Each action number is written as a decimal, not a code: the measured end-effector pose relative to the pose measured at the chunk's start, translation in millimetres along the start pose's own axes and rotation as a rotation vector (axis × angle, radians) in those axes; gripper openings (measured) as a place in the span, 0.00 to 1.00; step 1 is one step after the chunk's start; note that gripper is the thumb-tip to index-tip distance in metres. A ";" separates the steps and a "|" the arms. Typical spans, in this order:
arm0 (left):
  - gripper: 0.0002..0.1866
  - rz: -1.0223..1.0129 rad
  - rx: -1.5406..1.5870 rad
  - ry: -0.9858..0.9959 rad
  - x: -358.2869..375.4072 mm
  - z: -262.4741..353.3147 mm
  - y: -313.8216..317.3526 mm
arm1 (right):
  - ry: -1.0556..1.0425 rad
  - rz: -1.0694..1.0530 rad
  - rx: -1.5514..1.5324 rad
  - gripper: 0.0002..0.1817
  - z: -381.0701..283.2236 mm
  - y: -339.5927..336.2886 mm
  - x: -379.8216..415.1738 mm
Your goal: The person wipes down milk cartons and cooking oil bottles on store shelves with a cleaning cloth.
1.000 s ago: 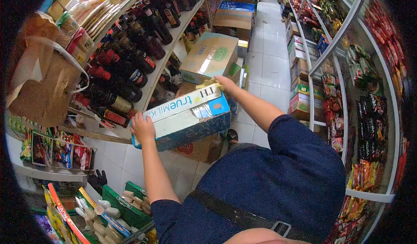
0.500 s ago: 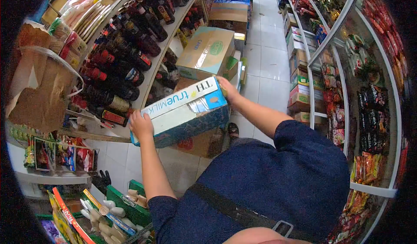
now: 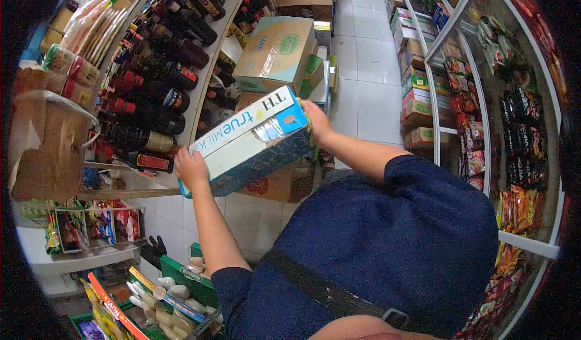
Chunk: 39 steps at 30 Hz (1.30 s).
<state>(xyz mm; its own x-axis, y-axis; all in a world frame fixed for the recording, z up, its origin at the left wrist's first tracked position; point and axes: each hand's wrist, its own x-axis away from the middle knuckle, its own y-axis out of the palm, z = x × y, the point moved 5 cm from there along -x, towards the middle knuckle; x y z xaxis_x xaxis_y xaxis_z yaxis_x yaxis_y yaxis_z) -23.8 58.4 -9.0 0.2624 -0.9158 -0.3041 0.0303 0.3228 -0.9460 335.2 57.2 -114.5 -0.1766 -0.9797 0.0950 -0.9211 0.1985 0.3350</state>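
Observation:
A white and blue carton lettered TH true MILK (image 3: 242,134) is held level between my two hands, its lettered strip facing up. My left hand (image 3: 192,169) grips its left end, fingers bent over the top edge. At the far right corner my right hand (image 3: 316,124) clasps the other end, with some fingers hidden behind the carton. Just beyond it stands a brown carton with a green logo (image 3: 275,54). Another brown carton (image 3: 284,182) shows low down, partly hidden under the held one.
Shelves of dark bottles (image 3: 175,73) rise on the left, beside a torn brown paper bag (image 3: 51,140). Glass-fronted shelves (image 3: 433,98) with packets line the right. A tiled aisle (image 3: 363,55) runs ahead. Green crates (image 3: 187,279) stand at the lower left.
The view has shifted, and the TH true MILK carton has moved slightly left and up in it, tilting a little more. Both hands keep their hold.

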 end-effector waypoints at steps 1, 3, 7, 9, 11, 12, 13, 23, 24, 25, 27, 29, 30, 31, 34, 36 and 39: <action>0.21 -0.005 0.003 -0.002 -0.9 -0.5 0.4 | -0.023 -0.023 0.015 0.20 -15.8 6.0 -6.5; 0.21 -0.012 0.014 -0.008 -1.3 1.2 -1.8 | -0.038 -0.159 -0.090 0.21 -20.2 17.1 -30.7; 0.21 -0.056 0.027 -0.048 0.0 7.0 -10.3 | -0.273 -0.219 0.530 0.21 -63.9 45.8 -36.0; 0.21 -0.049 0.023 -0.051 0.9 3.0 -7.0 | -0.614 -0.344 1.092 0.20 -81.5 66.7 -23.7; 0.20 -0.001 0.022 -0.036 1.7 1.7 -4.2 | -0.728 -0.263 1.236 0.18 -75.6 73.5 -20.4; 0.20 -0.003 0.023 -0.038 2.1 1.4 -4.2 | -0.748 -0.236 1.322 0.17 -76.1 77.8 -17.0; 0.20 -0.006 0.023 -0.039 2.6 0.4 -4.3 | -0.767 -0.208 1.407 0.17 -76.9 82.6 -16.5; 0.18 0.050 0.025 -0.033 2.6 -0.7 -5.4 | -1.030 -0.646 0.971 0.23 -24.2 214.3 -7.8; 0.18 0.053 0.031 -0.032 2.6 -4.9 -0.9 | -0.842 -0.732 0.840 0.23 -27.1 226.1 -9.9; 0.18 0.057 0.035 -0.031 2.1 -5.3 -3.5 | -0.653 -0.810 0.705 0.24 -38.1 235.8 -8.1; 0.18 0.056 0.071 -0.049 4.5 -5.6 -5.2 | -0.805 -0.794 1.140 0.22 -64.9 240.9 9.1; 0.19 0.056 0.078 -0.042 7.6 -7.1 -3.7 | -0.834 -0.722 1.413 0.19 -75.5 227.2 21.0; 0.20 0.024 0.086 -0.061 8.4 -7.9 -3.4 | -0.792 -0.671 1.467 0.17 -77.0 213.6 25.8; 0.21 0.011 0.078 -0.067 7.9 -8.0 -4.1 | -0.749 -0.617 1.524 0.15 -78.6 200.4 25.6; 0.21 -0.026 0.066 -0.076 7.6 -4.5 -4.7 | -0.843 -0.678 1.447 0.11 -66.4 168.5 -0.5; 0.21 -0.042 0.059 -0.067 7.5 -2.5 -6.5 | -0.696 -0.554 1.491 0.08 -70.4 148.0 -33.1; 0.21 -0.071 0.060 -0.105 5.6 5.3 -12.0 | -0.487 -0.350 1.255 0.10 -97.9 119.3 -71.5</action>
<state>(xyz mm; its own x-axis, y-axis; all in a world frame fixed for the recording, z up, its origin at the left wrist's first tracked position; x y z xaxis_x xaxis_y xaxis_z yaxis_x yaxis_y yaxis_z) -17.6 50.7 1.2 0.3567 -0.9079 -0.2203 0.1087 0.2745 -0.9554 271.8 153.7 10.4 0.2628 -0.9351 -0.2377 -0.5888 0.0397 -0.8073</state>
